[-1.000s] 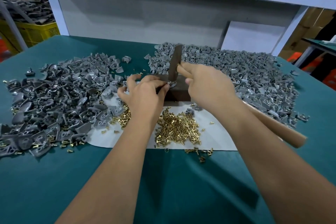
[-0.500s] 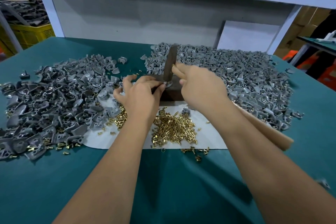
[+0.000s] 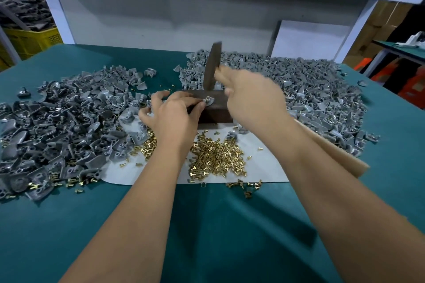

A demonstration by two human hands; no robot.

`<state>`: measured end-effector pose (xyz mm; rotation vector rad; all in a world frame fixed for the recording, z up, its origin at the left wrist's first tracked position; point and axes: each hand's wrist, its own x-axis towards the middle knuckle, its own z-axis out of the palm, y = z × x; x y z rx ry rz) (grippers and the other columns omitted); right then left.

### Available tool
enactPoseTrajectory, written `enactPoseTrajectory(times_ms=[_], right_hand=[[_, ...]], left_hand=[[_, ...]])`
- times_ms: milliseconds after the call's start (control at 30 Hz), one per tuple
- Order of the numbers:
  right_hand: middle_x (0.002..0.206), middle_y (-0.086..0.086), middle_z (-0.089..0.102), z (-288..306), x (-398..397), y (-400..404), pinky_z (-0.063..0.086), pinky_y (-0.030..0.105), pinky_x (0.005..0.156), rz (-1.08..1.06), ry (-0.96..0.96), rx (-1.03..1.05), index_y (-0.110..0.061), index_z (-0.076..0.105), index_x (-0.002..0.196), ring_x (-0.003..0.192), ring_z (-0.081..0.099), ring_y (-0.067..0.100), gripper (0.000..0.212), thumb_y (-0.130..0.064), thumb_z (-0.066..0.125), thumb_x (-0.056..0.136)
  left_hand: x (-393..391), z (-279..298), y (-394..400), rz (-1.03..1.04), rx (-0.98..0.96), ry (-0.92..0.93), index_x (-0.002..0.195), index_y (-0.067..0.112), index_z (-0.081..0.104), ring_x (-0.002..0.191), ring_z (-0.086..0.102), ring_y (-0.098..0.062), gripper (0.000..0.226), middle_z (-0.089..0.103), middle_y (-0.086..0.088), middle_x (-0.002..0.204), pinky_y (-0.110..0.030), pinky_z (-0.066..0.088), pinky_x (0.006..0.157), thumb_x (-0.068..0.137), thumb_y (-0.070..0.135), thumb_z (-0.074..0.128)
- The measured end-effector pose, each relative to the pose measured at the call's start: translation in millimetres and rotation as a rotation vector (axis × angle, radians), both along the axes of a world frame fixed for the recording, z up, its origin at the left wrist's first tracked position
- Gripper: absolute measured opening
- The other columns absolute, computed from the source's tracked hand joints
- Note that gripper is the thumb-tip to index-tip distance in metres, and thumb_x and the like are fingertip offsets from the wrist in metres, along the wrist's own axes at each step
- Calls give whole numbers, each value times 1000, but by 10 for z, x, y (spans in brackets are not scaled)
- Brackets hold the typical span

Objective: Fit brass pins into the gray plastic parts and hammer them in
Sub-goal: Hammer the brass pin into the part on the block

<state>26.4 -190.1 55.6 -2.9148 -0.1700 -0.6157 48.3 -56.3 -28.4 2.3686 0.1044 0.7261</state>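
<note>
Raised since a moment ago, the hammer (image 3: pixel 212 65) sits in the right hand's (image 3: pixel 254 99) clenched grip above the dark block (image 3: pixel 216 110), where left hand (image 3: pixel 171 116) fingertips pinch a gray plastic part (image 3: pixel 208 100) with its brass pin.

One gray part (image 3: pixel 208 100) with a brass pin lies on the dark block (image 3: pixel 216 110), the hammer (image 3: pixel 212 65) above, loose pins (image 3: pixel 216 158) heaped near.
</note>
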Motion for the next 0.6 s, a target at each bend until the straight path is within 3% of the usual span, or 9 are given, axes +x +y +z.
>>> enactPoseTrajectory(times_ms=[67, 167, 267, 333, 433, 533, 600], right_hand=[[105, 0, 68, -48, -22, -4, 40, 31, 58, 13, 85, -32, -40, 44, 133, 80, 60, 26, 50, -10, 48, 93], [113, -3, 68, 42, 45, -72, 50, 34, 66, 24, 23, 28, -37, 47, 131, 93, 65, 28, 46, -12, 48, 93], [105, -4, 70, -7, 10, -64, 41, 24, 49, 21, -16, 35, -40, 46, 131, 73, 59, 23, 47, -13, 51, 93], [104, -1, 69, -78, -12, -54, 36, 24, 47, 31, 65, -26, -41, 43, 132, 73, 57, 23, 49, -13, 51, 93], [120, 0, 66, -21, 29, -87, 48, 34, 68, 46, 101, 21, -41, 41, 137, 101, 64, 28, 48, -18, 48, 96], [129, -1, 62, 3, 1, -119, 52, 40, 82, 3, 45, 169, -37, 39, 142, 112, 60, 29, 48, -19, 44, 98], [129, -2, 61, -22, -34, -150, 51, 41, 86, 4, 50, 244, -36, 42, 140, 113, 58, 29, 46, -17, 43, 98]], left_hand=[[-8, 3, -1, -3, -4, -5, 95, 43, 75, 127, 34, -20, 18, 65, 25, 117, -52, 20, 100, 92, 50, 59], [-2, 5, -1, 3, 5, 25, 97, 43, 74, 129, 32, -19, 20, 63, 25, 119, -53, 19, 102, 92, 52, 57], [10, -1, -5, 15, 15, 16, 96, 42, 75, 129, 33, -20, 20, 64, 24, 119, -51, 19, 99, 92, 52, 58], [1, -1, -4, 19, 25, 3, 96, 42, 75, 129, 33, -21, 19, 65, 24, 118, -49, 19, 97, 93, 50, 58], [3, 0, -8, 21, 32, 5, 96, 42, 75, 129, 33, -20, 24, 65, 24, 118, -52, 20, 99, 90, 56, 56], [12, 15, -32, 19, 42, 29, 95, 42, 75, 130, 32, -18, 37, 64, 25, 117, -57, 20, 103, 85, 69, 52], [18, 18, -27, 27, 58, 2, 92, 41, 75, 129, 34, -18, 32, 65, 24, 116, -56, 21, 102, 87, 64, 54]])
